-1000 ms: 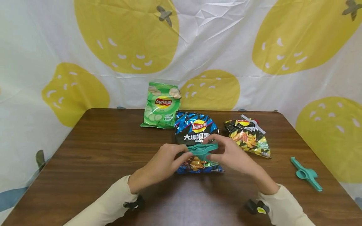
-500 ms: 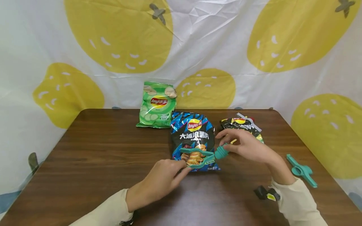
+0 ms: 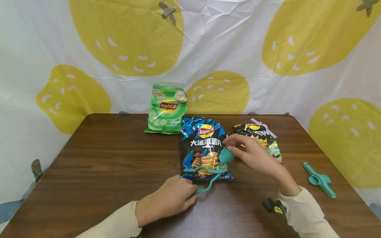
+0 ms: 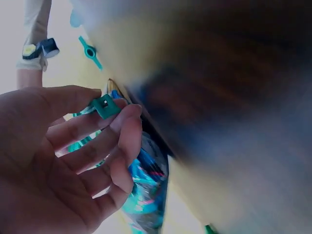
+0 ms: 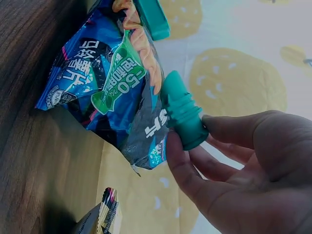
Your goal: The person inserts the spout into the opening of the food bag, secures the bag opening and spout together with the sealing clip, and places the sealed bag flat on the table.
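In front of the blue-and-black chip bag (image 3: 205, 135), my left hand (image 3: 172, 198) pinches one end of a teal bag clip (image 3: 208, 187) between thumb and fingers. The clip's two long arms are spread apart, meeting near the right end. The square tip of the held arm shows in the left wrist view. My right hand (image 3: 256, 155) pinches a ribbed teal cap (image 5: 184, 114) by its wider end, beside the bag's right edge. In the head view the cap (image 3: 226, 156) overlaps the bag's lower right part, just above the clip's joined end.
A green chip bag (image 3: 166, 112) leans at the back, left of the blue one. A black-and-yellow chip bag (image 3: 275, 152) lies behind my right hand, with a white clip (image 3: 263, 127) across its top. Another teal clip (image 3: 319, 180) lies on the table (image 3: 119, 158) at right.
Both hands were close together at the folded clip; the right hand moved right with the ribbed cap. The left hand has come down toward me, and the clip's arms have swung wider.
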`<state>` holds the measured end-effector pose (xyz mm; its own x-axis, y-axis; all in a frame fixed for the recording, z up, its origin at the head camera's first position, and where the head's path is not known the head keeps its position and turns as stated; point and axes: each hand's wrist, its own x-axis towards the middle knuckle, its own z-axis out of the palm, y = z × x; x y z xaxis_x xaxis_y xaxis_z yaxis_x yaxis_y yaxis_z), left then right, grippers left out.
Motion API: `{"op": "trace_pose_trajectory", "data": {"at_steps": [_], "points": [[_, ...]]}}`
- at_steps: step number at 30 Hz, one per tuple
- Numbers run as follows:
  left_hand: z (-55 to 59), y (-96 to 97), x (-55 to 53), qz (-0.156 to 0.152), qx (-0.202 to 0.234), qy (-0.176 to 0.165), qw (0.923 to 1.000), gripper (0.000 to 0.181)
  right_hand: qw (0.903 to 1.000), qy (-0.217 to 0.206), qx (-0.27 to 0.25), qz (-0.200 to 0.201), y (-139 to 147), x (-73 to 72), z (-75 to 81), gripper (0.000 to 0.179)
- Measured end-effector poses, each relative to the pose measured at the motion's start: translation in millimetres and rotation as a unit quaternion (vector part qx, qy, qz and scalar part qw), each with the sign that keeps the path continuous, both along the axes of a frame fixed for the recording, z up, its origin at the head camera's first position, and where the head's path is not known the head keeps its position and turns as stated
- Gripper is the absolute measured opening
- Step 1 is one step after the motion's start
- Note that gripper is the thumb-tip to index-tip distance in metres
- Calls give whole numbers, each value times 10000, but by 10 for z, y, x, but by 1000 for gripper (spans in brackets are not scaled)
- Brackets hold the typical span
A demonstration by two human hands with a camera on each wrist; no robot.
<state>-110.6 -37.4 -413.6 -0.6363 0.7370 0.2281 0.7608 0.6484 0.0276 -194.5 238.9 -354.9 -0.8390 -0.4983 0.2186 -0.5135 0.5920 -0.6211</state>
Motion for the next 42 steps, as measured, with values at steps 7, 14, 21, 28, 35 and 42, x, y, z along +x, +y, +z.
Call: {"op": "trace_pose_trajectory", "data": {"at_steps": [7,14,21,28,35,42], "points": [[-16,30,167,-273,-254,439,9983,28,9995,107,-133,-273,-22,0,-10,14],[-33,87,141,229,-431,477,9977,32,9987,104,-241,-437,-37,41,-5,16],[78,75,58,769,-426,435,9952,35,9988,-194,-306,-344,-27,44,32,17],[427,0,-441,882,1048,158,9905,28,9996,-26,-161,-247,12,-26,178,24],[535,52,-1273,1340,2117,219,9679,28,9967,4,-445,-680,-13,-237,231,28],[540,175,-1835,1339,2063,-621,9673,33,9839,350,-745,-1583,28,-385,99,30]]}}
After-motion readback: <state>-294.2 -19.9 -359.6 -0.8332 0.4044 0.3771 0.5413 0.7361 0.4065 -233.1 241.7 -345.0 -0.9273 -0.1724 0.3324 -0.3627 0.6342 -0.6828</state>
